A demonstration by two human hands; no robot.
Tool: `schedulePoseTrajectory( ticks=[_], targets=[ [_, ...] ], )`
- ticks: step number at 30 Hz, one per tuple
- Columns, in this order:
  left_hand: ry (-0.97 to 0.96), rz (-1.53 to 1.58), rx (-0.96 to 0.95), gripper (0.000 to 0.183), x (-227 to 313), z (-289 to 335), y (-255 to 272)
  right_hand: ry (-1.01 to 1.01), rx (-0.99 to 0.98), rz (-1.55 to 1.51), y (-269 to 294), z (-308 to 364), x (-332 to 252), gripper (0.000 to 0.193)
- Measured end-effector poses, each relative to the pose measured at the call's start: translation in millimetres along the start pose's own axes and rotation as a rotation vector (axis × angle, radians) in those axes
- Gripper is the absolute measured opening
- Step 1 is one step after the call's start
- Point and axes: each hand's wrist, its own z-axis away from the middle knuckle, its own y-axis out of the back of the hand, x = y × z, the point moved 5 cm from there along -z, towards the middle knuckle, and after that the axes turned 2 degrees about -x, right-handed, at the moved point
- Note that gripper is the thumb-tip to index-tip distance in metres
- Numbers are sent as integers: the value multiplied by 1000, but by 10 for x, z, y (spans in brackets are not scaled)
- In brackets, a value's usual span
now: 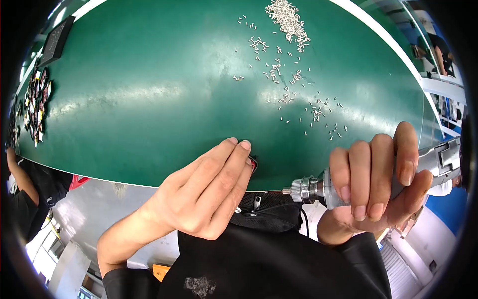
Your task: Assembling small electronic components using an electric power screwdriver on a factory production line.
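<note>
In the head view, at the near edge of the smooth green tabletop [149, 104], the left hand [201, 192] lies palm down, fingers together over a small red-and-dark part [254, 165]. Only one end shows; whether the fingers pinch or merely cover it cannot be determined. The right hand [376, 182] is wrapped around a silver metal power driver [314, 189], its tip directed toward the left hand but apart from it. Short silver-coloured metal fasteners [317, 113] lie scattered beyond both hands.

Hazards: if the part is poorly steadied, the tip could slip into the left fingers; a careless reach could scatter the fasteners. No brand, label or writing is legible.
</note>
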Motion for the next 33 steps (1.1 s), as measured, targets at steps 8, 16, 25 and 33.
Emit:
schedulePoseTrajectory(
  ticks=[8,16,25,33],
  targets=[
    [-16,-19,-2,6,27,-53,6,-117,70,6,-98,154,58,19],
    [43,-89,-108,9,74,-100,55,-263,324,-57,-341,822,785,10],
    [7,27,-60,26,26,-3,36,-303,430,-33,-315,905,918,13],
    [119,117,-244,28,-21,6,127,-385,275,-218,-232,808,763,12]
  ],
)
